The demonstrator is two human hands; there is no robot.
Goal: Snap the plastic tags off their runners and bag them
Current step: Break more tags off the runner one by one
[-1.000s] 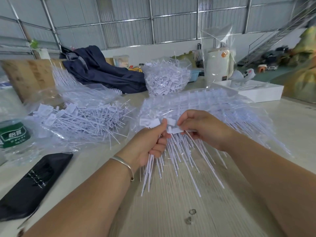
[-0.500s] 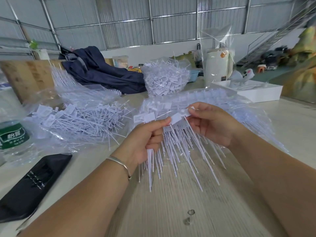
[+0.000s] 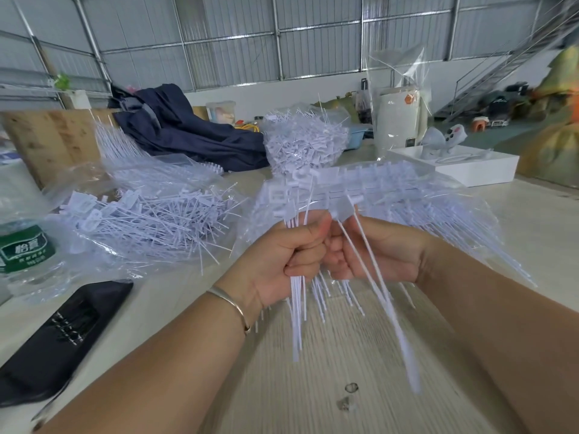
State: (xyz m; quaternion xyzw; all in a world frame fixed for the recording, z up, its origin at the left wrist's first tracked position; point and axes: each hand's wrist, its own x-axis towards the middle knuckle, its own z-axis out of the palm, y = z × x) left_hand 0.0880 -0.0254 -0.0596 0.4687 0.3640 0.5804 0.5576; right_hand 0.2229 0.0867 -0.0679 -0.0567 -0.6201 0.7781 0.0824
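Above the table, my left hand grips loose tags, right hand pinches another; full bag behind, many runners left.

- Far wall of grey corrugated metal sheets on a steel frame, with a white base strip below.
- Metal staircase climbing at far right.
- Green floor beyond the surface, which is pale wood grain.
- Plywood board standing at far left.
- Even daylight, soft shadows.
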